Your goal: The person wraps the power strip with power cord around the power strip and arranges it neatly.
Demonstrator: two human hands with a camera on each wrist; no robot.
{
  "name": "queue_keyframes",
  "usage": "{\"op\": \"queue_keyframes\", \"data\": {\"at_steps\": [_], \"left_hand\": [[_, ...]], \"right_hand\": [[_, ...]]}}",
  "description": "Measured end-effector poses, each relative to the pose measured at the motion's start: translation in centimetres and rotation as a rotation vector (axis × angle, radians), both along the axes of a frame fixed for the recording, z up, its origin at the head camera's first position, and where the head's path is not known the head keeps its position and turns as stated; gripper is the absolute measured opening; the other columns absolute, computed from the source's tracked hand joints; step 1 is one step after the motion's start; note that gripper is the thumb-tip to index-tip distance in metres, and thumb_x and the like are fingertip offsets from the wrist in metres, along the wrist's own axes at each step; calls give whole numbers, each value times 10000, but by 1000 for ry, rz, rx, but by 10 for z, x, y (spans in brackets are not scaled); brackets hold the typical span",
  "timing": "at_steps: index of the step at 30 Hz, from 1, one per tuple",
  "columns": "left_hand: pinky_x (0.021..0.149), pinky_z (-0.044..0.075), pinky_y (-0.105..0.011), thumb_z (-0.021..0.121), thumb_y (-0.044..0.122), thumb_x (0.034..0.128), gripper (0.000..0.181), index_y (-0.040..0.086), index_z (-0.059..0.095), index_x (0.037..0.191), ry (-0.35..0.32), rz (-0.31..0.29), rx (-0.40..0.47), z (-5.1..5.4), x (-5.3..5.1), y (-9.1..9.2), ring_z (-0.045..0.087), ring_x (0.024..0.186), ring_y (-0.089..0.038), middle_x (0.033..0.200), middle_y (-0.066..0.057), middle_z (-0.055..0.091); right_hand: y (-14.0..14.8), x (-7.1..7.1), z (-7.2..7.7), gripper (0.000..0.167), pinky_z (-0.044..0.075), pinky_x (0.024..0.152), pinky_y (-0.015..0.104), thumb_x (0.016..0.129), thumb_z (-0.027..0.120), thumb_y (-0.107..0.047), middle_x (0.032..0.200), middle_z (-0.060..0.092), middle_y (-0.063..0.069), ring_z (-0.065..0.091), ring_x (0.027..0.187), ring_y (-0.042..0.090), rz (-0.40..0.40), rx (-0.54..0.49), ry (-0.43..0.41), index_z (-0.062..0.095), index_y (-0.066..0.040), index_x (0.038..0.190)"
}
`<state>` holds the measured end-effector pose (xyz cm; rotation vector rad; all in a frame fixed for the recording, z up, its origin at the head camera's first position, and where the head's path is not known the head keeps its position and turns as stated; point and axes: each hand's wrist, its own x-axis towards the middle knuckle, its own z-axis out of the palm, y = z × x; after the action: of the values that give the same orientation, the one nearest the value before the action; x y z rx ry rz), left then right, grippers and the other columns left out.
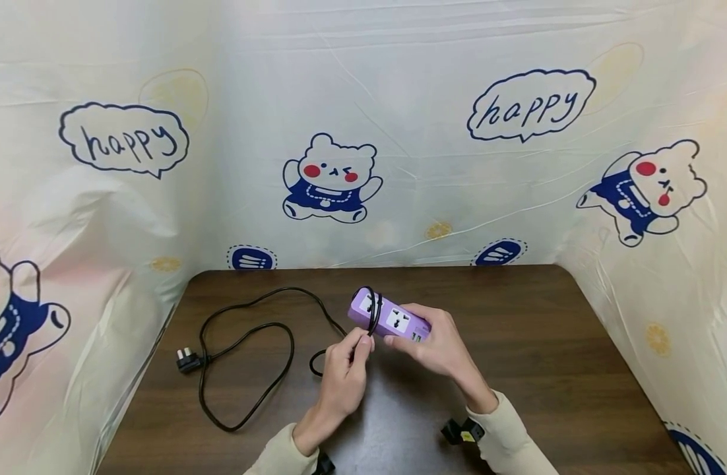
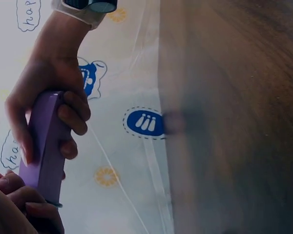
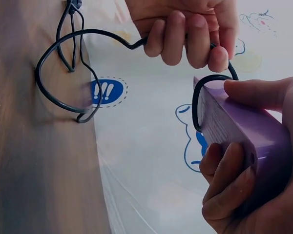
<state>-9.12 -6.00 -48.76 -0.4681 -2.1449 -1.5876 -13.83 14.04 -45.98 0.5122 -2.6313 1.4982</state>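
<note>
A purple power strip (image 1: 387, 313) with white socket faces is held above the table, tilted. My right hand (image 1: 437, 340) grips its right end, thumb on the near side and fingers round the far side. Around the strip's left part runs a loop of black cable (image 1: 373, 310). My left hand (image 1: 346, 373) pinches that cable close to the strip's near edge. In the right wrist view the left hand's curled fingers (image 3: 198, 39) hold the cable, which bends round the purple body (image 3: 254, 131). The left wrist view shows the strip (image 2: 46, 141) between both hands.
The rest of the cable lies in loose curves on the brown wooden table (image 1: 518, 369), left of the hands. Its black plug (image 1: 189, 361) rests at the far left, prongs upward. A printed sheet (image 1: 423, 119) hangs behind and along both sides.
</note>
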Motion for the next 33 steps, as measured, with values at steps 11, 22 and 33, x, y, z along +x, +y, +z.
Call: {"op": "queue_keyframes", "data": {"at_steps": [11, 22, 33], "left_hand": [[543, 323, -144, 443, 3, 1100, 339, 149, 578, 826, 44, -145, -104, -19, -9, -16, 356, 583, 47, 635, 76, 402], [569, 348, -189, 484, 56, 1065, 342, 187, 589, 767, -114, -155, -264, -31, -16, -42, 382, 597, 24, 650, 136, 407], [513, 224, -203, 414, 172, 1153, 441, -249, 482, 1038, -586, -660, 253, -40, -22, -55, 296, 570, -15, 699, 10, 349]], "right_hand": [[4, 0, -2, 455, 522, 625, 298, 795, 920, -349, 975, 756, -11, 645, 767, 174, 7, -6, -9, 774, -191, 1196], [5, 1, 0, 439, 526, 641, 303, 808, 911, -329, 991, 749, 3, 650, 796, 197, 5, -36, -12, 772, -188, 1200], [9, 3, 4, 433, 523, 642, 307, 813, 912, -301, 978, 745, 10, 648, 797, 202, 9, -65, -7, 772, -189, 1207]]}}
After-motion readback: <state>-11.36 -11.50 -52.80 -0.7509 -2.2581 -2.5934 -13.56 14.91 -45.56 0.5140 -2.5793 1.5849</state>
